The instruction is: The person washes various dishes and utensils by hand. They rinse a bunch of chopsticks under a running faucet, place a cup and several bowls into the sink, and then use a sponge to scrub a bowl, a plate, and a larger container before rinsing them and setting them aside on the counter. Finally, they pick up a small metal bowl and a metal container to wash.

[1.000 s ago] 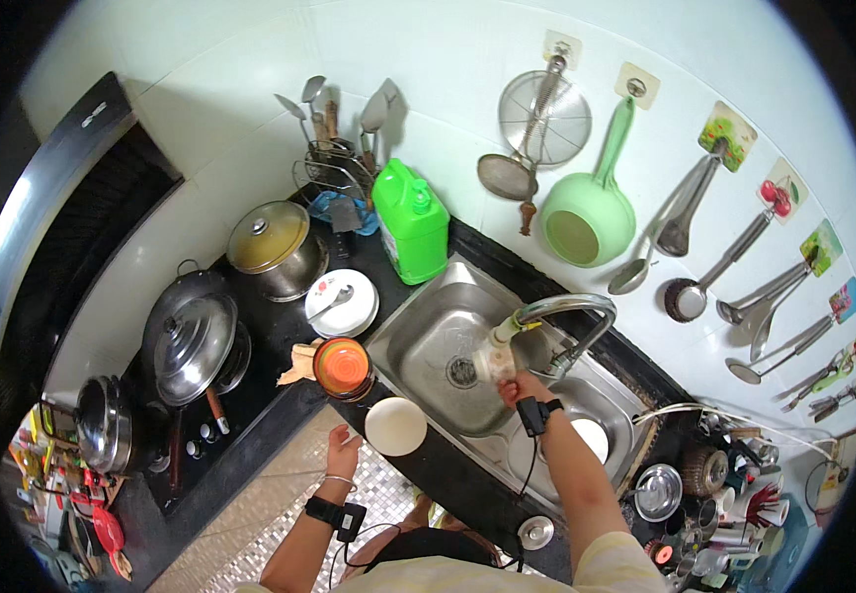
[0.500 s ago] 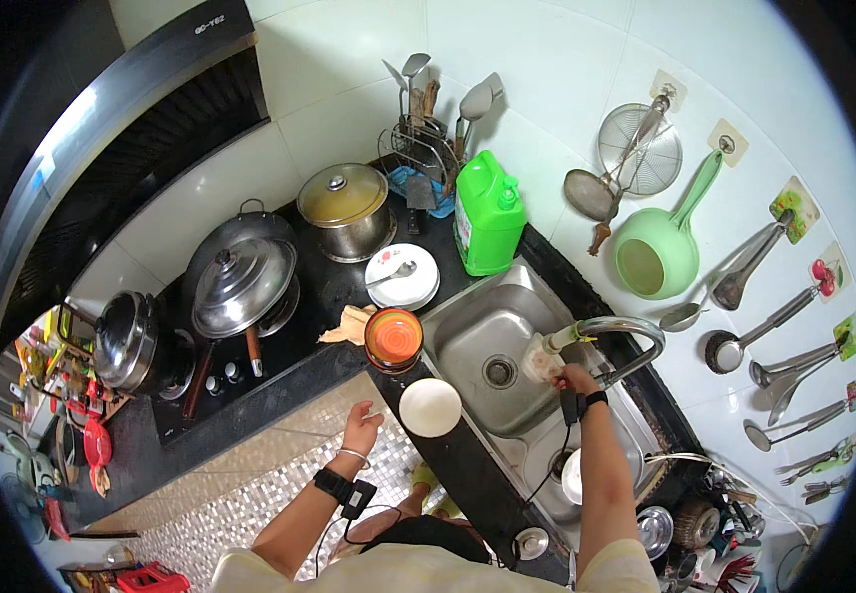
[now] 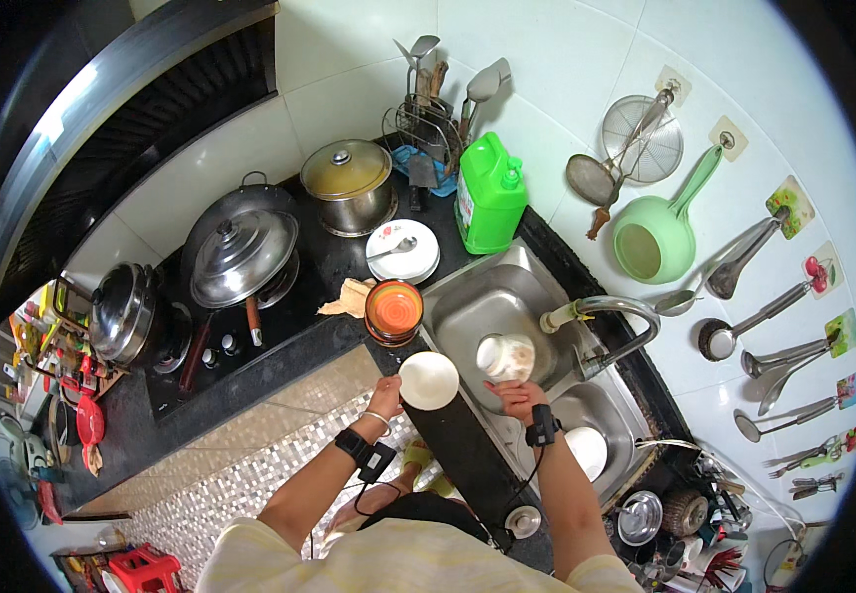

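My left hand (image 3: 385,398) is closed at the left rim of a plain white bowl (image 3: 429,381), which sits on the dark counter edge beside the sink. Over the large basin of the steel sink (image 3: 459,314), my right hand (image 3: 520,399) grips a white bowl with brownish patches (image 3: 509,358). That bowl is tilted on its side, its foot toward the left. The tap (image 3: 601,306) arches over the basin, just right of it. Another white bowl (image 3: 586,453) sits in the smaller basin, near my right forearm.
Orange striped bowls (image 3: 393,310), a tan cloth (image 3: 349,297) and white plates with a spoon (image 3: 404,259) stand left of the sink. Behind it is a green detergent jug (image 3: 488,203). Pots and a lidded wok (image 3: 244,269) occupy the stove; ladles and strainers hang on the right wall.
My right hand has brought the patched bowl left and nearer, away from the tap. My left hand, apart from the plain bowl before, has moved right and taken its rim.
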Demonstrator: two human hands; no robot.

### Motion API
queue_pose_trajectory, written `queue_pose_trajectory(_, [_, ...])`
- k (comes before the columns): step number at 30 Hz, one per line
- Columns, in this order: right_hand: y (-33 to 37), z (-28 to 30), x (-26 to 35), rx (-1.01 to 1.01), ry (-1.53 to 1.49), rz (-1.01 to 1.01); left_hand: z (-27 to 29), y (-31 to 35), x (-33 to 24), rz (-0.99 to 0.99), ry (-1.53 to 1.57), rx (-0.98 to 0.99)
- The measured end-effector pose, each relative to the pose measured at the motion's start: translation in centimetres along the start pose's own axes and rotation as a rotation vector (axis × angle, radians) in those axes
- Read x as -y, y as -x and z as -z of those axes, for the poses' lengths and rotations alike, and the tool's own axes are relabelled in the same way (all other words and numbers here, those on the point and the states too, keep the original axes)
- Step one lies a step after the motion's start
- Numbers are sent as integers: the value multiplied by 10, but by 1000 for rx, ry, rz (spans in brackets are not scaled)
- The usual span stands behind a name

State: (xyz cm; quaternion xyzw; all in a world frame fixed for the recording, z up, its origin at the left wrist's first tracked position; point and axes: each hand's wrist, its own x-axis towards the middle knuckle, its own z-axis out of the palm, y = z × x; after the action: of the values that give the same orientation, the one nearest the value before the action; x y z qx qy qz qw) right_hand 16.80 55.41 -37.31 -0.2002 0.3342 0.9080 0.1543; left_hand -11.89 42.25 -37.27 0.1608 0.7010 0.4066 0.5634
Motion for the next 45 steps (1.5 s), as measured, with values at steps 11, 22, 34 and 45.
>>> queue_pose_trajectory(11, [-67, -34, -91, -766, 2081, 807, -20, 14, -25, 111, 250, 74])
queue_pose_trajectory(22, [-72, -2, -79, -719, 2072, 699, -22, -28, 15, 19, 184, 208])
queue_pose_trajectory(34, [-47, -28, -62, -233, 1421, 1108, -73, -48, -49, -634, -325, 248])
queue_pose_trajectory(45, [60, -107, -110, -380, 2093, 2044, -132, -14, -157, -1134, -288, 475])
